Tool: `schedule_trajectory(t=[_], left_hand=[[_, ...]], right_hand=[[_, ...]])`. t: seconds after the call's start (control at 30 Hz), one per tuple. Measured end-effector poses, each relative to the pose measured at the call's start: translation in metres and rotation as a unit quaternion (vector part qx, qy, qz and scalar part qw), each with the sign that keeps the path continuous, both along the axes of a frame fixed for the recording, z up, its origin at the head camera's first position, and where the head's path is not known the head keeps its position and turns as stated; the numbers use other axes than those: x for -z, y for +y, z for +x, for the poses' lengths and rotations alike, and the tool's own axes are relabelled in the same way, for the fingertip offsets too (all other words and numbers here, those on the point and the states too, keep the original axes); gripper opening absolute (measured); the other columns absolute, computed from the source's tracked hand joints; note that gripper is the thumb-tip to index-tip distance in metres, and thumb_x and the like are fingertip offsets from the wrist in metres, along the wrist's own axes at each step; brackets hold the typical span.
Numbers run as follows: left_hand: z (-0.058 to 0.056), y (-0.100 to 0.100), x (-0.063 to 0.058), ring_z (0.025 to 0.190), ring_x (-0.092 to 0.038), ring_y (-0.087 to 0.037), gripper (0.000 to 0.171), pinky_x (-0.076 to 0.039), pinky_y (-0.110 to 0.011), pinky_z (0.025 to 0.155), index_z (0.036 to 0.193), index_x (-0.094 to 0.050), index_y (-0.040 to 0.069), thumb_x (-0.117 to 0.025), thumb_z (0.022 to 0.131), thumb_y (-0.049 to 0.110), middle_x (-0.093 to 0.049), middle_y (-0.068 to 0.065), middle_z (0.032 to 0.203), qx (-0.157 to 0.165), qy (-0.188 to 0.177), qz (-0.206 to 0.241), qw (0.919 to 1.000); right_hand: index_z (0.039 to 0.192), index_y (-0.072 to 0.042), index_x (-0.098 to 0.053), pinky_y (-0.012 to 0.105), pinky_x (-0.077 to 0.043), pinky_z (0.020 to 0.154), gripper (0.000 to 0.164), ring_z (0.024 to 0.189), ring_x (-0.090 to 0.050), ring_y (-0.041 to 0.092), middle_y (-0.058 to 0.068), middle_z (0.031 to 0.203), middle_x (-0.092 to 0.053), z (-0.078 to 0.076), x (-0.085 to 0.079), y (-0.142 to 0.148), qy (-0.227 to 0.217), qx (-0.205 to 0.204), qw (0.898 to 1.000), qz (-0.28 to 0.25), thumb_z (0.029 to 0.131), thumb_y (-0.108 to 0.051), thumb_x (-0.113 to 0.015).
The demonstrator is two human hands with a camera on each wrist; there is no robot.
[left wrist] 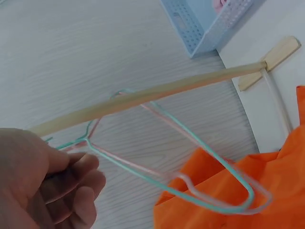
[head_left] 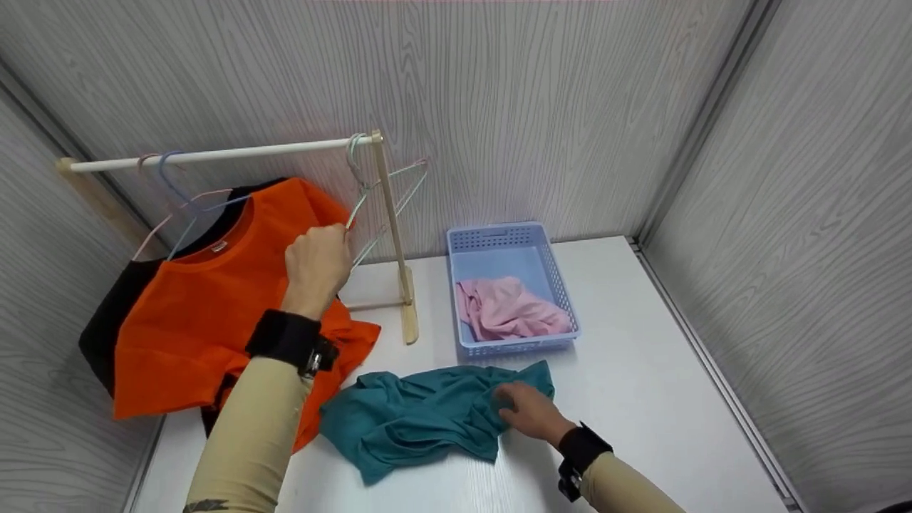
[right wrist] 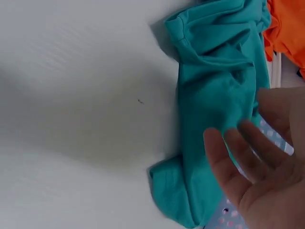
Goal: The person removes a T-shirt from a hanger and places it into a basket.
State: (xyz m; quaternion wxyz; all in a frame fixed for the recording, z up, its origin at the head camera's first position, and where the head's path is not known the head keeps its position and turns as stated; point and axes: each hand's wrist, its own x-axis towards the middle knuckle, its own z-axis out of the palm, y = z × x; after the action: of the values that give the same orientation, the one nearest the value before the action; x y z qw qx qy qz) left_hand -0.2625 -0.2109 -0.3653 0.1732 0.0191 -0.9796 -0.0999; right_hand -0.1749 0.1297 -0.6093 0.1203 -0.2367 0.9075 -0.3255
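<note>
My left hand (head_left: 317, 267) is raised in front of the rack, its fingers (left wrist: 86, 193) curled. Just beside it hang thin wire hangers, a mint-green hanger (left wrist: 138, 177) and a pink hanger (left wrist: 159, 113), hooked at the right end of the rod. Whether a wire is in the fingers cannot be told. Below, a crumpled teal garment (head_left: 420, 410) lies on the white table. Over its right end hovers my right hand (head_left: 531, 411), with fingers (right wrist: 221, 162) spread and slightly bent; nothing shows in its palm.
The rack's white rod (head_left: 263, 151) rests on a wooden post (head_left: 393, 214). On its left hang an orange T-shirt (head_left: 206, 313) and a black garment (head_left: 107, 324) behind it. A blue plastic basket (head_left: 456, 285) by the back wall holds a pink cloth (head_left: 509, 310).
</note>
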Motion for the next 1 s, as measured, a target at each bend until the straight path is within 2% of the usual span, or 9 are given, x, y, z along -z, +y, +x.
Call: schedule_trajectory(t=[0.13, 0.27, 0.33, 0.43, 0.53, 0.63, 0.77, 0.9, 1.0], left_hand=[[0.017, 0.002, 0.013, 0.076, -0.062, -0.036, 0.027, -0.054, -0.048, 0.070, 0.100, -0.069, 0.004, -0.052, 0.100, 0.024, -0.067, -0.017, 0.084, 0.022, -0.097, 0.025, 0.9947], [0.030, 0.005, 0.037, 0.091, -0.065, -0.036, 0.028, -0.053, -0.050, 0.082, 0.109, -0.071, 0.007, -0.052, 0.099, 0.025, -0.072, -0.015, 0.102, 0.041, -0.153, 0.031, 0.9869], [0.038, 0.008, 0.055, 0.094, -0.065, -0.036, 0.027, -0.053, -0.051, 0.085, 0.109, -0.072, 0.007, -0.054, 0.099, 0.024, -0.072, -0.015, 0.105, 0.054, -0.173, 0.037, 0.9828], [0.051, 0.011, 0.083, 0.085, -0.065, -0.034, 0.023, -0.054, -0.047, 0.078, 0.098, -0.073, 0.007, -0.056, 0.098, 0.023, -0.071, -0.013, 0.091, 0.067, -0.198, 0.045, 0.9768], [0.063, 0.011, 0.103, 0.076, -0.062, -0.028, 0.020, -0.053, -0.042, 0.071, 0.089, -0.073, 0.008, -0.059, 0.096, 0.021, -0.067, -0.008, 0.078, 0.074, -0.212, 0.057, 0.9727], [0.071, 0.009, 0.115, 0.074, -0.062, -0.025, 0.019, -0.053, -0.041, 0.069, 0.090, -0.073, 0.009, -0.060, 0.096, 0.020, -0.068, -0.005, 0.078, 0.077, -0.222, 0.063, 0.9699], [0.079, 0.006, 0.124, 0.078, -0.063, -0.025, 0.019, -0.053, -0.042, 0.072, 0.093, -0.075, 0.010, -0.058, 0.095, 0.019, -0.072, -0.004, 0.085, 0.073, -0.234, 0.071, 0.9668], [0.086, 0.004, 0.126, 0.077, -0.064, -0.025, 0.020, -0.053, -0.042, 0.072, 0.092, -0.076, 0.010, -0.058, 0.095, 0.018, -0.072, -0.005, 0.086, 0.075, -0.235, 0.077, 0.9660], [0.091, 0.002, 0.127, 0.070, -0.061, -0.023, 0.020, -0.051, -0.038, 0.066, 0.091, -0.075, 0.009, -0.058, 0.095, 0.018, -0.069, -0.004, 0.079, 0.075, -0.249, 0.078, 0.9626]], right_hand=[[0.131, -0.009, -0.055, 0.054, -0.052, 0.085, 0.043, 0.119, -0.054, 0.039, 0.020, 0.131, -0.053, 0.000, 0.001, -0.033, 0.058, 0.037, 0.997, 0.045, 0.091, -0.018, -0.067], [0.148, -0.024, -0.039, 0.059, -0.053, 0.081, 0.067, 0.136, -0.036, 0.047, 0.022, 0.152, -0.031, 0.002, 0.002, -0.067, 0.037, 0.022, 0.992, 0.118, 0.089, -0.037, -0.068], [0.150, -0.032, -0.034, 0.058, -0.054, 0.081, 0.074, 0.140, -0.031, 0.049, 0.020, 0.158, -0.023, 0.007, 0.004, -0.079, 0.019, -0.008, 0.984, 0.177, 0.086, -0.049, -0.069], [0.148, -0.039, -0.036, 0.055, -0.055, 0.081, 0.080, 0.140, -0.031, 0.051, 0.017, 0.160, -0.020, 0.016, 0.010, -0.088, 0.006, -0.049, 0.966, 0.255, 0.079, -0.062, -0.069], [0.144, -0.039, -0.043, 0.054, -0.056, 0.080, 0.077, 0.136, -0.037, 0.051, 0.017, 0.159, -0.025, 0.021, 0.018, -0.090, 0.017, -0.067, 0.954, 0.293, 0.077, -0.066, -0.069], [0.139, -0.034, -0.049, 0.053, -0.057, 0.079, 0.066, 0.133, -0.043, 0.048, 0.016, 0.156, -0.033, 0.020, 0.028, -0.088, 0.051, -0.066, 0.948, 0.306, 0.082, -0.058, -0.069], [0.125, -0.024, -0.062, 0.050, -0.058, 0.076, 0.045, 0.130, -0.045, 0.046, 0.015, 0.145, -0.044, 0.020, 0.036, -0.082, 0.082, -0.059, 0.951, 0.291, 0.084, -0.036, -0.075], [0.108, -0.016, -0.071, 0.045, -0.058, 0.071, 0.030, 0.120, -0.050, 0.042, 0.013, 0.131, -0.051, 0.018, 0.037, -0.073, 0.074, -0.052, 0.966, 0.241, 0.078, -0.014, -0.077], [0.099, -0.012, -0.068, 0.037, -0.052, 0.066, 0.024, 0.097, -0.055, 0.030, 0.010, 0.112, -0.056, 0.015, 0.034, -0.064, 0.052, -0.059, 0.978, 0.193, 0.078, -0.001, -0.070]])
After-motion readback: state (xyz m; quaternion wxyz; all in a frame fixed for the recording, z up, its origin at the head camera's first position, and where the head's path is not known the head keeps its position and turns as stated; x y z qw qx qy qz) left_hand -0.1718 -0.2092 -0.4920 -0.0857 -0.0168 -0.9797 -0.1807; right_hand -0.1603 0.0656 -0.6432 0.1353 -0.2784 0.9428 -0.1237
